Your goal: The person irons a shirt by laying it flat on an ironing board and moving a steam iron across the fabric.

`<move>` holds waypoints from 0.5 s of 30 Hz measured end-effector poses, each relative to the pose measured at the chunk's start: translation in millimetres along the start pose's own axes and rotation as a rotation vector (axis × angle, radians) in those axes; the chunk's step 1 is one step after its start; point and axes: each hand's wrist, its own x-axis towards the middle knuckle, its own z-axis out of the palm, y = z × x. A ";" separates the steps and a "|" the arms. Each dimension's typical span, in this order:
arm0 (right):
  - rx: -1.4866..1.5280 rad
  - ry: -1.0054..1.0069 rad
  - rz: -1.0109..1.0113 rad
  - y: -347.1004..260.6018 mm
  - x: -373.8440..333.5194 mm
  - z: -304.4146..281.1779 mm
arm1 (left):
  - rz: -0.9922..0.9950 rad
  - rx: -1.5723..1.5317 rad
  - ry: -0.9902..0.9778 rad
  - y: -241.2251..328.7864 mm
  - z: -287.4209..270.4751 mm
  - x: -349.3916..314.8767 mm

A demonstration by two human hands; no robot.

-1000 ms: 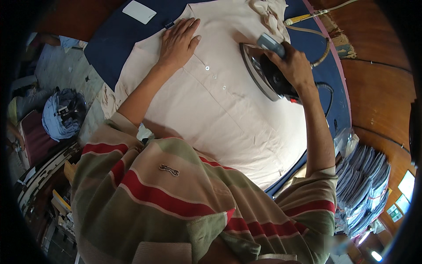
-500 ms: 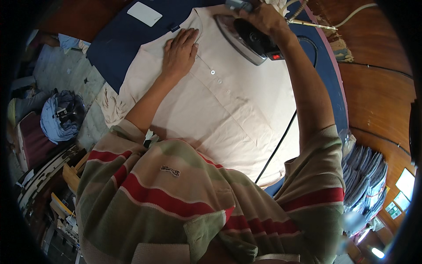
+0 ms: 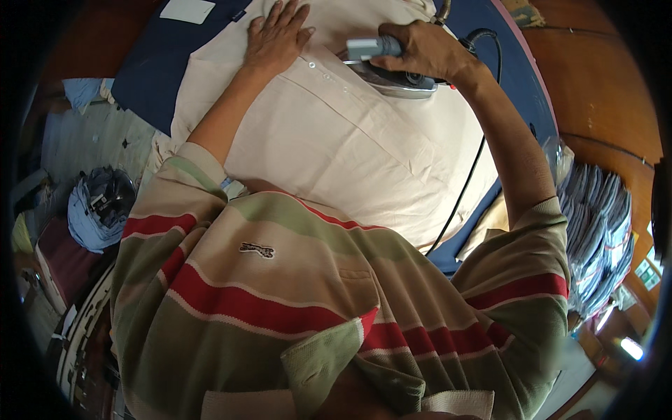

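Observation:
A cream buttoned shirt (image 3: 315, 147) lies spread over a dark blue ironing surface (image 3: 150, 77). My right hand (image 3: 434, 52) is closed round the grey handle of an electric iron (image 3: 402, 87), whose soleplate rests on the shirt to the right of the button placket. Flat on the shirt's upper left part, near the collar, lies my left hand (image 3: 275, 40) with its fingers spread. Several small white buttons run down the placket between the two hands. A black cord crosses the shirt's right side, below my right forearm.
A white card (image 3: 187, 10) lies at the far left of the blue surface. Bundled grey-blue garments (image 3: 595, 224) are stacked at the right. Light blue clothing (image 3: 98, 206) sits low at the left. Brown wooden panelling (image 3: 595, 77) borders the ironing surface on the right.
My right hand has brought the iron nearer and turned it, its tip now closer to the placket. My left hand still presses on the shirt. The whole view has shifted somewhat.

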 end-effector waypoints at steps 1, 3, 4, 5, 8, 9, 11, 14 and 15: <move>0.010 -0.021 -0.026 5.9 -13.8 3.3 | -0.019 0.063 -0.064 2.8 2.3 0.6; 0.046 0.000 -0.018 19.5 -41.1 13.8 | -0.027 0.058 -0.083 7.4 5.1 0.7; 0.052 0.006 0.005 24.5 -53.1 15.4 | -0.032 0.061 -0.087 6.7 3.5 2.3; 0.058 0.012 0.028 30.0 -64.9 16.1 | -0.037 0.065 -0.090 6.8 2.1 4.1; 0.164 0.116 0.338 43.3 -101.5 15.0 | -0.018 0.021 -0.051 5.4 4.0 2.0; 0.200 0.167 0.415 48.9 -111.6 14.6 | -0.014 0.023 -0.033 4.5 2.5 4.3; 0.141 0.249 0.477 38.0 -138.5 16.6 | -0.016 -0.010 0.001 2.8 2.9 4.3; 0.228 0.184 0.599 5.3 -170.4 20.2 | -0.005 0.007 -0.021 3.7 -0.7 1.7; 0.276 0.140 0.623 -8.8 -176.7 21.9 | -0.001 0.027 -0.034 3.6 -5.4 2.1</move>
